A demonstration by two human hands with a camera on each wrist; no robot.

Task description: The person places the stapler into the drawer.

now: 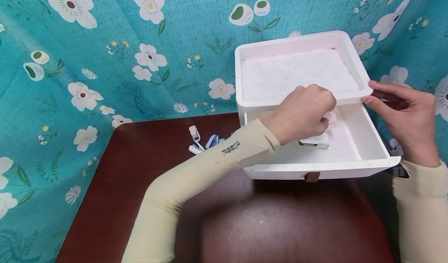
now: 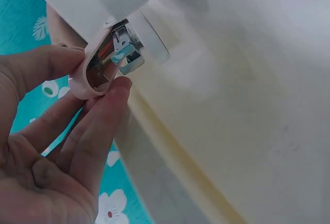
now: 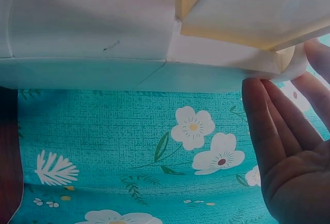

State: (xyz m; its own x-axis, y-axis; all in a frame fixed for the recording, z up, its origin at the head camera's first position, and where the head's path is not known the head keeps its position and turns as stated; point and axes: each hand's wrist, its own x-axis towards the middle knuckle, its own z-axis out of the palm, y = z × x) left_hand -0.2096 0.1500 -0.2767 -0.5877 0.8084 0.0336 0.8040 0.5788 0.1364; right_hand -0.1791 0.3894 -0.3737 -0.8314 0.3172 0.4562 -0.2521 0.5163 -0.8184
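My left hand (image 1: 302, 109) is over the pulled-out white drawer (image 1: 374, 138). In the left wrist view its thumb and fingers pinch a small pink stapler (image 2: 80, 82), its metal works showing inside the rounded shell. A white stapler (image 1: 316, 141) lies in the drawer just below that hand. My right hand (image 1: 407, 115) grips the front right corner of the white drawer unit (image 1: 301, 103), thumb at the front and fingers around the side. The right wrist view shows its fingertips (image 3: 252, 85) against the unit's edge.
On the dark red table (image 1: 133, 169), left of the unit, lie a white stapler (image 1: 194, 133) standing open and a blue one (image 1: 211, 141), partly behind my left sleeve. The drawer front has a brown pull tab (image 1: 312, 176). A teal flowered cloth (image 1: 115, 61) hangs behind.
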